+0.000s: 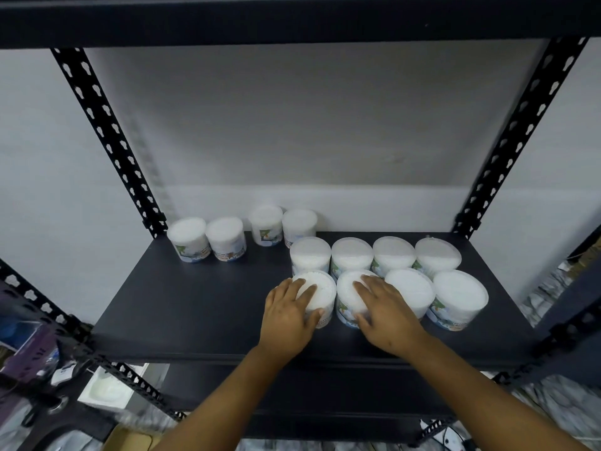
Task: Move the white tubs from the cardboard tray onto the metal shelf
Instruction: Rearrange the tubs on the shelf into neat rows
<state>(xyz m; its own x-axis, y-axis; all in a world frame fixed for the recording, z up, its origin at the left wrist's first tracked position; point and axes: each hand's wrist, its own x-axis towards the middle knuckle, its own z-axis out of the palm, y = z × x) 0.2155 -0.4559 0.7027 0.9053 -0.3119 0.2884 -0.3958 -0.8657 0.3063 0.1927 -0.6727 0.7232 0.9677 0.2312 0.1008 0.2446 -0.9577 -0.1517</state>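
Observation:
Several white tubs stand on the dark metal shelf [201, 304]. My left hand [287, 312] grips the front-left tub [323, 288] of a two-row block at the right. My right hand [387, 312] grips the tub beside it [346, 292]. Both tubs rest on the shelf surface. To the right stand two more front tubs [411, 288] [460, 294], with a row of several tubs [351, 253] behind. Another loose group of tubs [224, 234] stands at the back left. A corner of a cardboard tray [133, 441] shows at the bottom edge.
Perforated black uprights [107, 138] [520, 135] frame the shelf, with an upper shelf beam [292, 17] overhead. A grey wall is behind. A lower shelf [292, 395] sits beneath. Clutter and a white box [107, 388] lie at the lower left.

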